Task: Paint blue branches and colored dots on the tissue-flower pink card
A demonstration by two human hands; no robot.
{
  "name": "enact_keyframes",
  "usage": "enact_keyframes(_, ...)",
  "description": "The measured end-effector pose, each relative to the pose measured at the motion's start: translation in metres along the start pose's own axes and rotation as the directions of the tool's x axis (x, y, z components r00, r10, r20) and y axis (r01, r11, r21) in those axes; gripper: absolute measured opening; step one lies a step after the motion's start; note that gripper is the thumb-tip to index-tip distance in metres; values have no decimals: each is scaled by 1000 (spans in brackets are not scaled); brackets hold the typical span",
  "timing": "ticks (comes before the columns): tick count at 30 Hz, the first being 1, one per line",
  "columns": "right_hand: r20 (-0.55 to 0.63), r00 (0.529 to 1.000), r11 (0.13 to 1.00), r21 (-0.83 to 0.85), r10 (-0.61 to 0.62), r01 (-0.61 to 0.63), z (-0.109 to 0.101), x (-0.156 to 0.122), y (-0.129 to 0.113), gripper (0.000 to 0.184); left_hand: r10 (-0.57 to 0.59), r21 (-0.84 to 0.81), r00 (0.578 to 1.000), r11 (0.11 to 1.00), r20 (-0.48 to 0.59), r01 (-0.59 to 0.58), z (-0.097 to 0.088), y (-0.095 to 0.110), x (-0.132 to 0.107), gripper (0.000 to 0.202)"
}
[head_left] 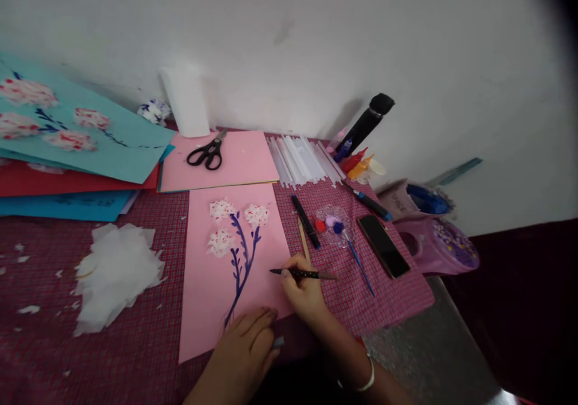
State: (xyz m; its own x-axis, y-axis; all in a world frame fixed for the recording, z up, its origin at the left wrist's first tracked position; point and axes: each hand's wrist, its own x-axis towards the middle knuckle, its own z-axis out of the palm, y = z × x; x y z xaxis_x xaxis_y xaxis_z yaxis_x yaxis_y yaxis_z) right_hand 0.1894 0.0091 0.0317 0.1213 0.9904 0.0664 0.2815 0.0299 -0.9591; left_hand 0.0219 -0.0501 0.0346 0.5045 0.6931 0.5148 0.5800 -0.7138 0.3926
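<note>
A pink sheet lies in front of me with a blue painted stem and three white-and-red dabbed blossoms. My right hand is closed on a thin dark paintbrush, its tip just off the sheet's right edge. My left hand rests fingers-down on the sheet's lower edge, near the base of the stem, holding nothing that I can see.
Black scissors lie on another pink sheet. White tissue scraps sit at left, painted teal sheets at far left. A paint palette, markers, a phone, paint bottles and a pink container lie to the right.
</note>
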Motion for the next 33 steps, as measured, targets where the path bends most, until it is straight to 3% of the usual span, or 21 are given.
enact_keyframes(23,72,997,994,-105,-1,8,-1,-2,5,7,-52,-51,998,997,23,53,-4,2,1,29)
enact_keyframes(33,46,999,994,-107,-15,20,0,-3,6,6,-45,-43,999,998,10,46,-7,3,5,34)
